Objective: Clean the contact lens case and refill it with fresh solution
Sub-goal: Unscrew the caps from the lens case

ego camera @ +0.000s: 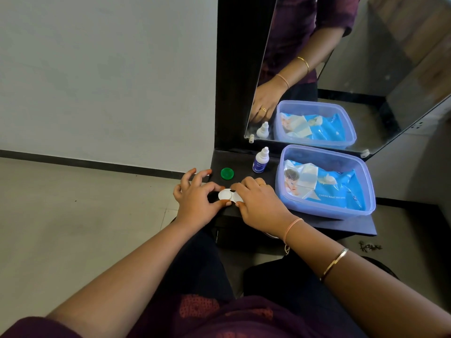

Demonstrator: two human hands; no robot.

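A white contact lens case point(230, 195) lies on the dark shelf point(244, 164) near its front left corner. My left hand point(197, 198) pinches the case's left well between thumb and forefinger. My right hand point(258, 206) grips its right side, fingers covering that end. A loose green cap point(227, 173) rests on the shelf just behind the case. A small solution bottle point(260, 161) with a white nozzle and blue label stands upright behind my right hand.
A translucent blue plastic tub point(366, 191) holding a pack of wet wipes point(324, 185) fills the shelf's right side. A mirror point(317, 81) stands behind the shelf. The shelf's left edge drops off beside my left hand.
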